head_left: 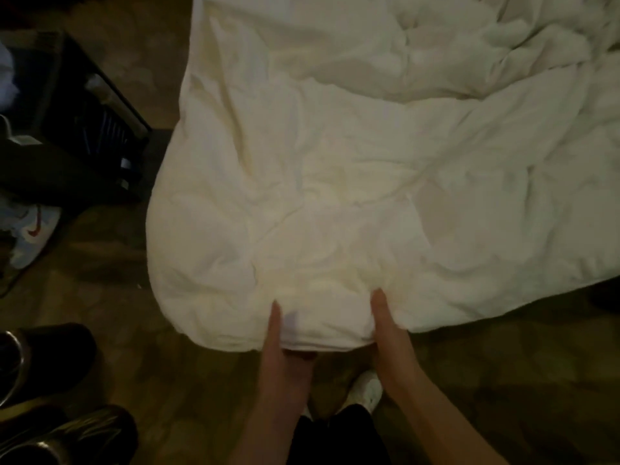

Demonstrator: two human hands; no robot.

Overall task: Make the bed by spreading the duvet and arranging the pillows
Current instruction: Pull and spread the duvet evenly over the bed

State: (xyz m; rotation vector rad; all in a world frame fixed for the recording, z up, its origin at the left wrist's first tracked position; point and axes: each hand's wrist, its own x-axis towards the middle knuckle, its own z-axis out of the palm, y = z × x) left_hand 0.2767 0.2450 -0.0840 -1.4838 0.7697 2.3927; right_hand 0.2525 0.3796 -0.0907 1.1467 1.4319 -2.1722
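Note:
A white, rumpled duvet [352, 162] covers the bed and hangs over its near corner. My left hand [280, 354] grips the duvet's near edge, thumb on top and fingers tucked under the hem. About a hand's width to the right, my right hand [389, 340] grips the same edge in the same way. The duvet lies fairly flat near me and is bunched in folds at the far right [486, 45]. No pillows are in view.
Brown carpet [134, 313] surrounds the bed. A dark open rack or case [87, 105] stands at the left with a sneaker [32, 236] beside it. Dark shiny shoes [50, 391] lie at bottom left. My white shoe [367, 389] shows below the hands.

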